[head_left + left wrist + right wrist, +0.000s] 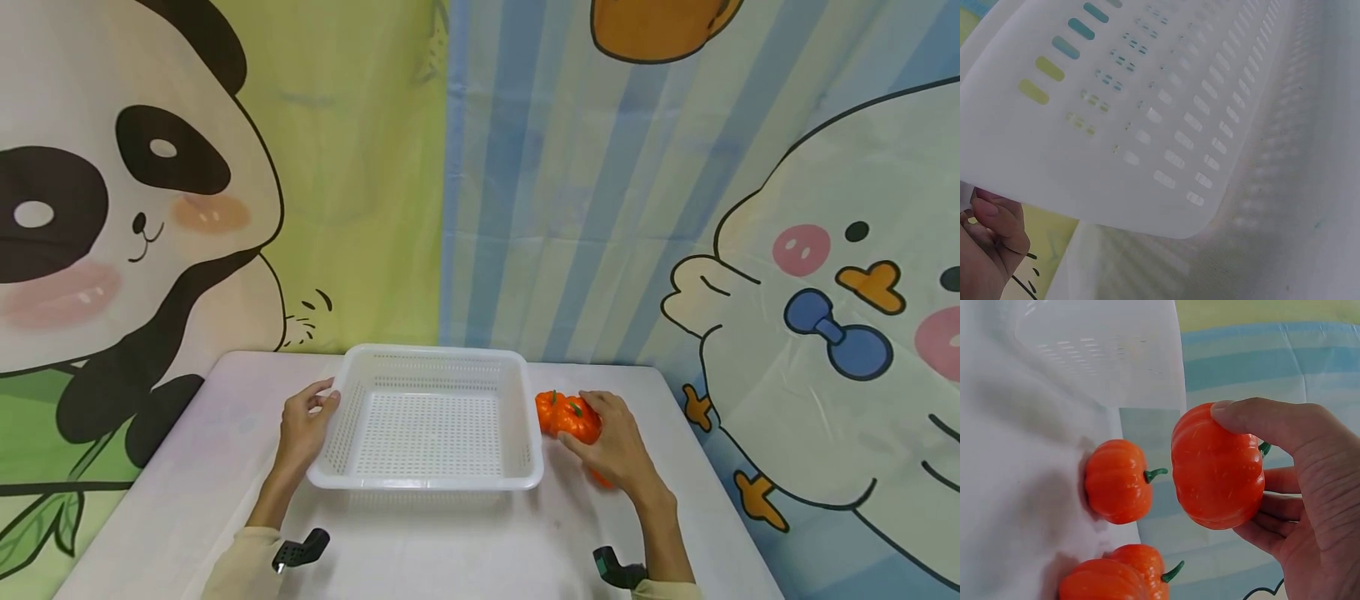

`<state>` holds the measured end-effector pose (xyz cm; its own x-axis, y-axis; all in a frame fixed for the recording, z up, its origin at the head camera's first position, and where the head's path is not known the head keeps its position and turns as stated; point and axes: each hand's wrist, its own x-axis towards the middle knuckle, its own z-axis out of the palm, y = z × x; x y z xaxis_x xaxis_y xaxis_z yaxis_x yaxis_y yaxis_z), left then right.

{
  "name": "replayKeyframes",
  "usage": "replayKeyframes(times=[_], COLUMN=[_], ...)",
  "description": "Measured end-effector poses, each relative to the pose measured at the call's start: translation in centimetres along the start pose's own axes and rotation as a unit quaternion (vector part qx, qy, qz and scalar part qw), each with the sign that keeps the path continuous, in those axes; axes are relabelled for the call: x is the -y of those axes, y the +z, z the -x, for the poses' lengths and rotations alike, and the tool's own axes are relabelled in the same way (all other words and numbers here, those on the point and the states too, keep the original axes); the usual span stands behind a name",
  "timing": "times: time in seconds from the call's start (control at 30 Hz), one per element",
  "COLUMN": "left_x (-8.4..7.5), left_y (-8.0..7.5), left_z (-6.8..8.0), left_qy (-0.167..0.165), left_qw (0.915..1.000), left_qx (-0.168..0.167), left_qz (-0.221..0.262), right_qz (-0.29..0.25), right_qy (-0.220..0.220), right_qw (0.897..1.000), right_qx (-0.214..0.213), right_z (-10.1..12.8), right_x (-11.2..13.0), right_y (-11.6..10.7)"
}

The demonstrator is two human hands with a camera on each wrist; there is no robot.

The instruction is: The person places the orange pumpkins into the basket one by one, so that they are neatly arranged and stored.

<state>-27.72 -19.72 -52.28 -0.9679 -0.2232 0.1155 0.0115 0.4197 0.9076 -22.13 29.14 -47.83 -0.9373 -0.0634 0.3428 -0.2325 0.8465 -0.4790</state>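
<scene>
Landmark: white perforated basket [427, 417], standing on the white bench [187, 467] with nothing visible in it.

Left hand [303, 425]: at the basket's left wall, thumb over the rim and fingers against the outside. The left wrist view shows fingertips [994, 215] under the edge of the slotted wall [1166, 125]. Grip: holding the basket's left side.

Right hand [615, 442]: just to the right of the basket. Grip: closed round one orange pumpkin [1216, 469], thumb across the top, fingers beneath; its green stem points toward the palm.

Other pumpkins: a second pumpkin [1117, 481] lies on the bench between the held one and the basket's right wall; two further pumpkins [1116, 575] lie beside it, touching each other. In the head view the cluster [566, 412] is partly covered by the right hand.

Surroundings: cartoon backdrop [525, 167] behind the bench.
</scene>
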Motion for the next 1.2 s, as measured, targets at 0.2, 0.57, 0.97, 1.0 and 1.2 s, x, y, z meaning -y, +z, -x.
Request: replayKeyframes(times=[0.2, 0.57, 0.97, 1.0, 1.2], left_x=[-0.2, -0.2, 0.0, 0.0, -0.1], left_y=[0.1, 0.1, 0.1, 0.1, 0.0], left_z=[-0.1, 0.0, 0.1, 0.1, 0.1], left_qy=[0.002, 0.000, -0.003, -0.005, -0.002], left_qw=[1.0000, 1.0000, 1.0000, 1.0000, 1.0000], left_qx=[-0.006, -0.006, -0.004, -0.004, -0.002], left_qz=[0.003, 0.002, -0.001, -0.001, 0.003], right_qz=[-0.005, 0.000, -0.014, -0.015, -0.016], right_qy=[-0.012, -0.002, -0.006, -0.006, -0.012], right_qw=[1.000, 1.000, 1.000, 1.000, 1.000], right_qx=[-0.001, 0.006, 0.007, 0.009, 0.006], right_z=[-0.5, -0.8, -1.0, -1.0, -1.2], right_x=[0.5, 1.4, 1.9, 1.9, 2.2], right_y=[-0.3, -0.7, -0.5, -0.5, -0.3])
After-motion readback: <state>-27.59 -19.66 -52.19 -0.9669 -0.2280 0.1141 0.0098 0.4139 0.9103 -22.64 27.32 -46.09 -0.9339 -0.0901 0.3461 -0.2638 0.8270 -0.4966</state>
